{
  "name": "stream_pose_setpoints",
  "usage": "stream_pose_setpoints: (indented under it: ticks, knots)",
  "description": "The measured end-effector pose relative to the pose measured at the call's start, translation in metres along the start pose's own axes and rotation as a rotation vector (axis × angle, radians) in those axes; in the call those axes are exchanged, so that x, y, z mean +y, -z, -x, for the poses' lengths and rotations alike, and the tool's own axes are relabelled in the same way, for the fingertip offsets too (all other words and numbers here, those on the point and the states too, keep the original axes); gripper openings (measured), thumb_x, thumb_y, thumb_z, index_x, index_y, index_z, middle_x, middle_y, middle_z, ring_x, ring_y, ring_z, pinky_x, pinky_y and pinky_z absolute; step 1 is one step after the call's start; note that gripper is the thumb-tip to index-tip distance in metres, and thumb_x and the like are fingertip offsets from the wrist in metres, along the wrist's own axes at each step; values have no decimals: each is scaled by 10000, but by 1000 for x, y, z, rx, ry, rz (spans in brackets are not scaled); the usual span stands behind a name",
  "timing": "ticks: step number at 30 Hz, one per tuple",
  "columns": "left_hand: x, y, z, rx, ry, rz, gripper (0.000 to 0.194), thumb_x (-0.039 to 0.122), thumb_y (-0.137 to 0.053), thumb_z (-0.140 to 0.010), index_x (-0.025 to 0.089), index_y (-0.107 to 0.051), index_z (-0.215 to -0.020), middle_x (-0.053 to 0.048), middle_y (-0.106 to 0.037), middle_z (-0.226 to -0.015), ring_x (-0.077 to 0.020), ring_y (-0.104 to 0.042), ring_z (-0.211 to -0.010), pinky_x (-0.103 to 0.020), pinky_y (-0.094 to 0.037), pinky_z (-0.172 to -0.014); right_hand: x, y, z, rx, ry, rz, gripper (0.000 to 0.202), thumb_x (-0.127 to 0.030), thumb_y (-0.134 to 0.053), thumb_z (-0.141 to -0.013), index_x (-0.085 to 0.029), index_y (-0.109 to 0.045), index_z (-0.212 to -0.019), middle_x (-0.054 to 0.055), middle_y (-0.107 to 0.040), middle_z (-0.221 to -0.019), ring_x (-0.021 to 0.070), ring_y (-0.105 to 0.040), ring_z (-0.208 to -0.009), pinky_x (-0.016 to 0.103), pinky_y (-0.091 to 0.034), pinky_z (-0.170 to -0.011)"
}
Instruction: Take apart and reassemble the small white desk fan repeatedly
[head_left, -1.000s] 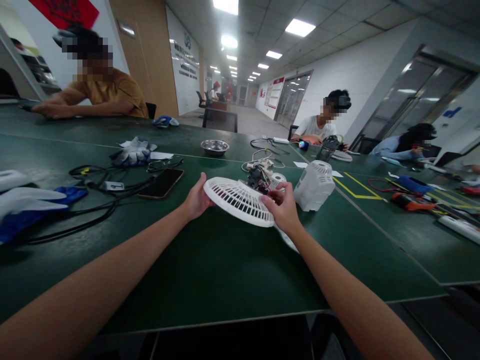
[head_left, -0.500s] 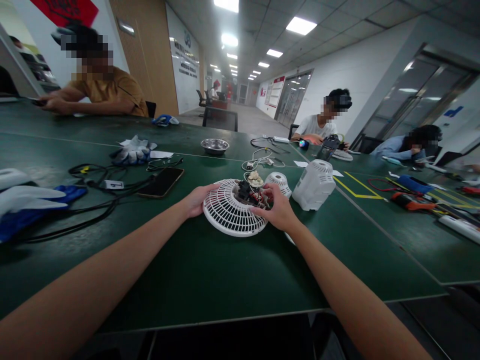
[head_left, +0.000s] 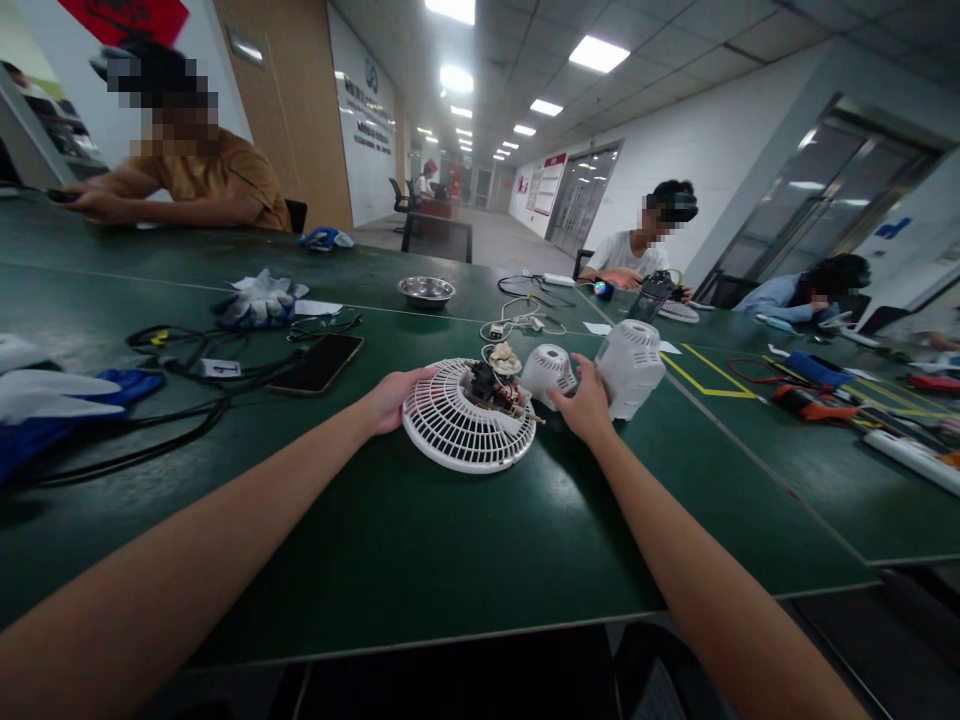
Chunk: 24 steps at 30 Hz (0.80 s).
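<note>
My left hand [head_left: 391, 402] grips the left rim of a round white fan grille [head_left: 439, 430], fingers closed on its edge. A dark motor with wires [head_left: 487, 385] sits on the grille's hub, and a pale lumpy piece [head_left: 504, 358] rests at its top. My right hand [head_left: 587, 402] is curled around the right side of a small white vented motor cover [head_left: 546, 368], thumb in front and fingers behind. Right beside that hand stands a larger white vented housing [head_left: 632, 365]. The cover's lower right part is hidden by my fingers.
A phone [head_left: 319, 363], black cables [head_left: 217, 405] and gloves [head_left: 262, 300] lie to the left. Behind the grille are a metal bowl [head_left: 426, 291] and a white cable [head_left: 517, 318]. An orange meter [head_left: 814, 402] and a power strip [head_left: 911, 460] are at right. Several people sit around.
My right hand has let go of the motor on the grille and moved right, onto the small cover. My left hand keeps its hold on the grille. The view has shifted slightly.
</note>
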<state>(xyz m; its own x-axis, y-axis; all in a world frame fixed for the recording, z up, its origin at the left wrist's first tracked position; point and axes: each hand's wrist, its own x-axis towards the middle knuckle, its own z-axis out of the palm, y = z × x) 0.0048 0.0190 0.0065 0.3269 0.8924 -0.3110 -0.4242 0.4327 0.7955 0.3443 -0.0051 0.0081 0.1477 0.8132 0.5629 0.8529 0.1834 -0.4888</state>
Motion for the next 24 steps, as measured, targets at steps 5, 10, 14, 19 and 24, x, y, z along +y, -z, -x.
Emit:
stream_pose_setpoints:
  ticks: [5, 10, 14, 19, 24]
  knots:
    - [-2, 0, -2, 24, -17, -6, 224, 122, -600, -944, 39, -677, -1137, -197, -751, -1008, -249, -760, -869, -367, -647, -790, 2, -3, -1, -113, -146, -105, 873, -378, -803, -621, -233, -442, -1402, 77, -677, -1062, 301, -659, -958, 504, -500, -950]
    - [-4, 1, -6, 37, -35, -20, 196, 114, -625, -929, 35, -689, -1096, -199, -750, -1005, -239, -762, -839, -356, -649, -771, -13, -4, 0, -72, -501, -641, 719, -524, -736, -666, -246, -485, -1279, 1, -660, -836, 223, -651, -714, 360, -549, -654]
    - [-6, -3, -4, 49, -114, -64, 212, 100, -652, -906, 44, -688, -1107, -184, -750, -983, -219, -758, -799, -328, -642, -746, -33, -2, 4, -239, -730, -1189, 451, -593, -578, -790, -239, -576, -1069, 21, -694, -830, 204, -681, -700, 302, -523, -566]
    - [-8, -11, 3, 181, -260, -155, 532, 120, -766, -821, 125, -581, -1320, -148, -737, -1037, -222, -752, -767, -333, -629, -685, -57, 0, 13, -192, -582, -1268, 437, -587, -664, -790, -284, -563, -1088, -3, -686, -897, 165, -652, -736, 259, -527, -555]
    - [-11, -14, 4, 194, -337, -229, 502, 142, -768, -811, 146, -597, -1283, -143, -717, -1106, -212, -739, -819, -339, -610, -749, -66, -1, 20, -96, -259, -1064, 574, -487, -760, -772, -336, -468, -1242, -15, -646, -951, 145, -601, -747, 244, -529, -566]
